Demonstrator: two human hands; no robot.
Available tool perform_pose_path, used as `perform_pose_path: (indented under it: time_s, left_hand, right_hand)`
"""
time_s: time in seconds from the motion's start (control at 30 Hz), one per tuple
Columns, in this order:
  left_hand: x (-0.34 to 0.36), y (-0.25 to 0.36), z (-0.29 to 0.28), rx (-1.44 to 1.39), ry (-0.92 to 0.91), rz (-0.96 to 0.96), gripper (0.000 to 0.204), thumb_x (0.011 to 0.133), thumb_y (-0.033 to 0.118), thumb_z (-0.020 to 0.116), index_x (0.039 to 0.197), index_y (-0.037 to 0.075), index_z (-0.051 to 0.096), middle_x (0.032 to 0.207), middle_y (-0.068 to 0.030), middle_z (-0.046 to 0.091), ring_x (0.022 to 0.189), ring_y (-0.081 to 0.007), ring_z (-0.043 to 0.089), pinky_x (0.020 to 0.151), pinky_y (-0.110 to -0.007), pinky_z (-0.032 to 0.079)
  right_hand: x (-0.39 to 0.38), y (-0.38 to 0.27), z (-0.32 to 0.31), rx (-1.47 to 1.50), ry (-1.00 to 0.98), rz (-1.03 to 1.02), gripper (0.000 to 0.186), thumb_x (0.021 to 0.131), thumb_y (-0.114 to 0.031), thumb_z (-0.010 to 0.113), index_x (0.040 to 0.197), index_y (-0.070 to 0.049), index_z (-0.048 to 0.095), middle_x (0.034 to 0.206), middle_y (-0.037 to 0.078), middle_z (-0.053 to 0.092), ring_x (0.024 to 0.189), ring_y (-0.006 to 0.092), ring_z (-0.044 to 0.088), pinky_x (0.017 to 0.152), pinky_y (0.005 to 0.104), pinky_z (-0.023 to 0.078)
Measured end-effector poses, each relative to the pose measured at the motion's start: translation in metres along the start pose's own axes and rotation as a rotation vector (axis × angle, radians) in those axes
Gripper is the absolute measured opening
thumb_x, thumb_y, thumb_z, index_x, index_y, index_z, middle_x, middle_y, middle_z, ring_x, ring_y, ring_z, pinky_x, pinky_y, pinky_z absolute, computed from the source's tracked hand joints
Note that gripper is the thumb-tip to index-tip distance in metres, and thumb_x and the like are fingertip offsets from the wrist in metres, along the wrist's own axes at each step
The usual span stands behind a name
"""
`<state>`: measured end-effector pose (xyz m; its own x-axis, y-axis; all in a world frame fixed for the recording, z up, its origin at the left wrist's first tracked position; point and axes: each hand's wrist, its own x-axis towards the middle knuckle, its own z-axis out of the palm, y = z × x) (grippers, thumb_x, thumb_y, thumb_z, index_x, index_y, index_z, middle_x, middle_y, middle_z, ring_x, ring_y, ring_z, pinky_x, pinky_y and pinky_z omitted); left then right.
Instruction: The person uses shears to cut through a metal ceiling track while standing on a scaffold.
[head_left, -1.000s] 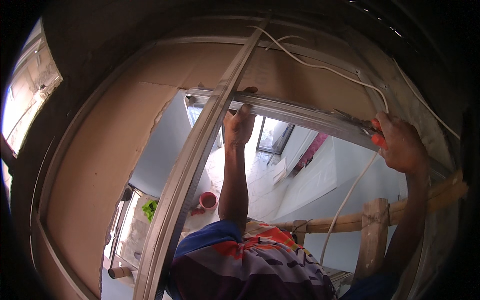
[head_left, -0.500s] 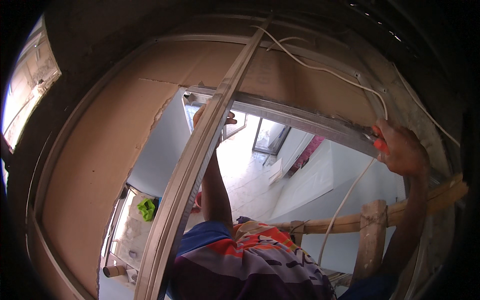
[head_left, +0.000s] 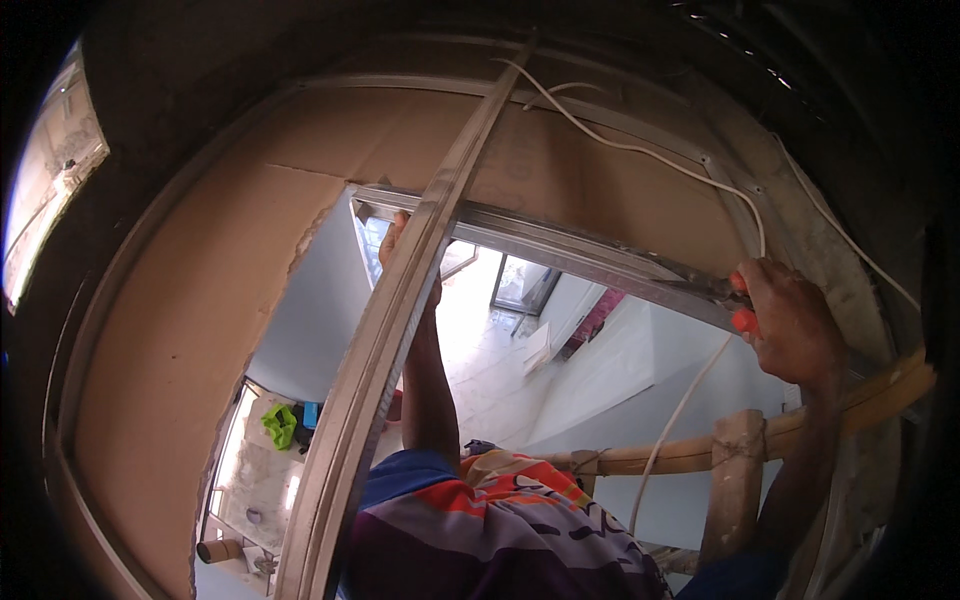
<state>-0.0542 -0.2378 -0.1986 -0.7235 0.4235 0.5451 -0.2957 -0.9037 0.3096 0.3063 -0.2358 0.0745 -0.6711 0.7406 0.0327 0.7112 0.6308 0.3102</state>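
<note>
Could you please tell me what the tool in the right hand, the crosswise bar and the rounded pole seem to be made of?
Tool: handles probably plastic or rubber, bright even red; the grey working end looks like metal.
Crosswise bar: likely thin metal, grey with shiny straight ridges.
Rounded pole: perhaps bamboo or bare wood, yellowish-brown, slightly curved.

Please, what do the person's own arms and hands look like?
The left hand, partly hidden, and the right hand are bare, with no gloves visible. Blue sleeves leave the forearms uncovered; the shirt is patterned in orange, grey and dark purple.
</note>
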Motion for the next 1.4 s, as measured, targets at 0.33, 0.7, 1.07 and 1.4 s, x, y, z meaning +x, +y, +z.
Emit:
perform_pose_path:
  time_s: [0.33,0.7,1.07,1.4]
  left_hand:
    - [0.011,0.008,0.024,1.697,0.227,0.685,0.035,0.082,0.030,0.062,0.098,0.000,0.062,0.096,-0.0158,0.065,0.087,-0.0279,0.062,0.075,-0.036,0.049]
    - [-0.002,0.026,0.037,1.926,0.146,0.746,0.034,0.074,0.022,0.073,0.099,0.001,0.062,0.096,-0.0137,0.065,0.082,-0.0213,0.064,0.071,-0.033,0.051]
    - [-0.051,0.009,-0.079,1.417,0.419,0.629,0.043,0.086,0.029,0.047,0.115,-0.002,0.046,0.093,-0.0215,0.054,0.071,-0.0326,0.060,0.058,-0.045,0.054]
    - [-0.054,0.049,-0.278,0.630,0.941,-0.108,0.032,0.085,0.030,0.042,0.099,0.002,0.050,0.085,-0.0166,0.050,0.064,-0.0293,0.053,0.049,-0.041,0.047]
  right_hand:
    - [0.008,-0.009,0.019,-0.116,0.278,-0.104,0.029,0.082,-0.021,0.060,0.101,0.000,0.053,0.097,0.017,0.058,0.095,0.0284,0.056,0.080,0.0430,0.043]
    - [-0.001,-0.025,0.045,-0.521,0.450,-0.176,0.029,0.075,-0.023,0.060,0.089,0.002,0.059,0.072,0.014,0.059,0.070,0.0270,0.060,0.060,0.0461,0.045]
    - [0.005,-0.057,0.071,-0.473,0.319,-0.384,0.032,0.079,-0.027,0.054,0.087,0.004,0.058,0.072,0.017,0.059,0.064,0.0276,0.058,0.058,0.0457,0.044]
    - [0.018,-0.068,0.074,-0.390,-0.012,-0.434,0.038,0.075,-0.023,0.058,0.100,0.005,0.058,0.088,0.020,0.061,0.084,0.0337,0.058,0.072,0.0489,0.043]
